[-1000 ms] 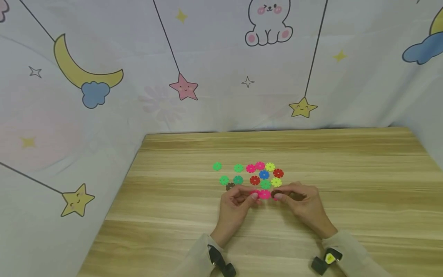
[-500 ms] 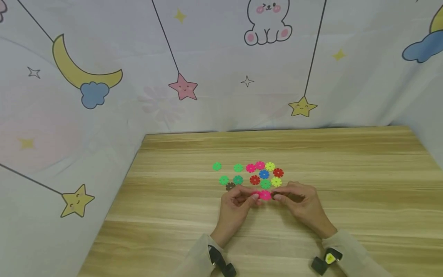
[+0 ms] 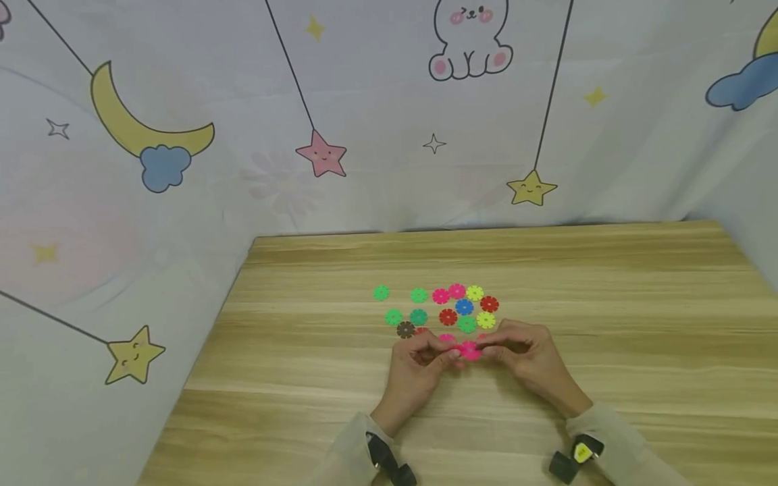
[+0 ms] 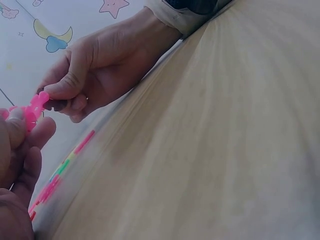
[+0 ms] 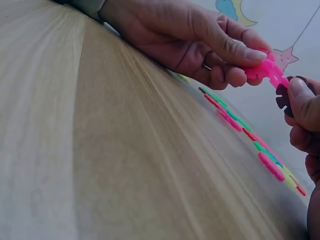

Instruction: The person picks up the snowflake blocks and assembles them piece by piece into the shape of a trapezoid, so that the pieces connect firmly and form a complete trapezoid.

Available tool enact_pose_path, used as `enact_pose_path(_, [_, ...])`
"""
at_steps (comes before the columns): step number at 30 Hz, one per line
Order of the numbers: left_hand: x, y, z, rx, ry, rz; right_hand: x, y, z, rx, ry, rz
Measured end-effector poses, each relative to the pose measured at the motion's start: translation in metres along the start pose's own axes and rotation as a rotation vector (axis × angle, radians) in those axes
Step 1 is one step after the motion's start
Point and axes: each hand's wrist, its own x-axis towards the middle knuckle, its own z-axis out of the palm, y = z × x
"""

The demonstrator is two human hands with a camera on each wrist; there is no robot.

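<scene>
My left hand (image 3: 415,374) pinches joined pink notched plastic discs (image 3: 470,351) between thumb and fingertips. Opposite it, my right hand (image 3: 533,358) pinches a dark brown notched disc (image 5: 283,99), whose edge meets the pink pieces. In the head view the brown disc is mostly hidden behind the right fingers. Both wrist views show the hands raised over the tabletop, with the pink pieces (image 4: 34,111) spanning the gap between them. Just beyond the hands lie more discs, among them a brown one (image 3: 405,329), a green one (image 3: 467,323) and a pink one (image 3: 447,338).
Behind the hands, loose discs in several colours lie flat on the wooden table (image 3: 292,351), including a blue one (image 3: 464,307), a dark red one (image 3: 489,304) and a yellow one (image 3: 485,320). A printed cloth (image 3: 389,189) hangs along the table's back edge.
Both hands have shifted slightly toward the body with the pink and brown discs, and their fingers are closer together. A red disc and pink discs on the table have come into view behind them.
</scene>
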Motion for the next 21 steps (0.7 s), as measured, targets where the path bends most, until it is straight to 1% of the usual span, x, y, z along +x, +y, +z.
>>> enact_pose_path(4, [0.001, 0.000, -0.001, 0.010, -0.003, 0.000, 0.000, 0.000, 0.001, -0.031, 0.019, 0.017])
enact_pose_path(8, [0.001, 0.001, -0.002, 0.018, -0.003, -0.022, 0.000, -0.001, 0.002, -0.033, 0.043, 0.030])
enact_pose_path(13, [0.004, 0.002, -0.006, 0.009, -0.024, -0.040, 0.003, 0.000, 0.005, 0.035, 0.032, -0.038])
enact_pose_path(16, [0.005, 0.004, -0.008, 0.019, -0.063, -0.054, 0.007, 0.001, 0.009, 0.049, 0.028, -0.071])
enact_pose_path(19, [0.006, 0.004, -0.008, 0.035, -0.096, -0.079, 0.010, 0.002, 0.014, 0.053, 0.031, -0.087])
enact_pose_path(21, [0.006, 0.004, -0.008, 0.028, -0.106, -0.101, 0.010, 0.002, 0.017, 0.056, 0.038, -0.080])
